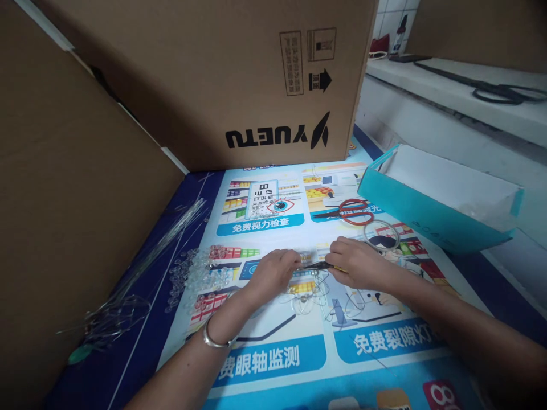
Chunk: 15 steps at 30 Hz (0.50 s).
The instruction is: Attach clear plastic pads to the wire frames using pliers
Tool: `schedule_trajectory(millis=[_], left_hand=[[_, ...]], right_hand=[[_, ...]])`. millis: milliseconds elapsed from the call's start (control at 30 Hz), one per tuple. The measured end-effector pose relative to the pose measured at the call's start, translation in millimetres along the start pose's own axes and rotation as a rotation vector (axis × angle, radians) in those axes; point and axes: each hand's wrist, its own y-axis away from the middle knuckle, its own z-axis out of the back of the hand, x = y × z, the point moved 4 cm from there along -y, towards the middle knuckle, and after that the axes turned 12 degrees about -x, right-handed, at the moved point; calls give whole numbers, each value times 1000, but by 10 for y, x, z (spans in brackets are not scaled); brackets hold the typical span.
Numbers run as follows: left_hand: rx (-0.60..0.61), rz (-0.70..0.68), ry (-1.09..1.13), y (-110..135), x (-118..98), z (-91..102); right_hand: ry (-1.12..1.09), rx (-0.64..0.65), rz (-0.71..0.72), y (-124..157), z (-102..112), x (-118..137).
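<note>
My right hand (pixel 354 263) is closed round a pair of small pliers (pixel 318 266) with dark jaws and a bit of yellow handle showing. The jaws point left, to the fingertips of my left hand (pixel 277 270). Those fingers are pinched on a thin wire strung with clear beads; the exact grip is hidden. Below and between both hands, the beaded wire (pixel 314 290) lies in loose loops on the printed sheet (pixel 273 319). Left of my left hand spreads a pile of clear beads (pixel 192 273).
Red-handled scissors (pixel 356 212) and a wire coil (pixel 382 234) lie beyond my right hand. A teal open box (pixel 436 210) stands at right. Straight wires (pixel 166 239) lie along the left. Cardboard (pixel 239 68) walls the back and left. Black scissors (pixel 504 91) rest on a ledge.
</note>
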Motion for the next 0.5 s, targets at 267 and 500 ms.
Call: schedule_trajectory(millis=[267,500], left_hand=[[83,-34,220,1,68,82],[37,-178,370,4,49,123]], right_hand=[[142,1,10,12,84,125],[158,-17,8,32,75,155]])
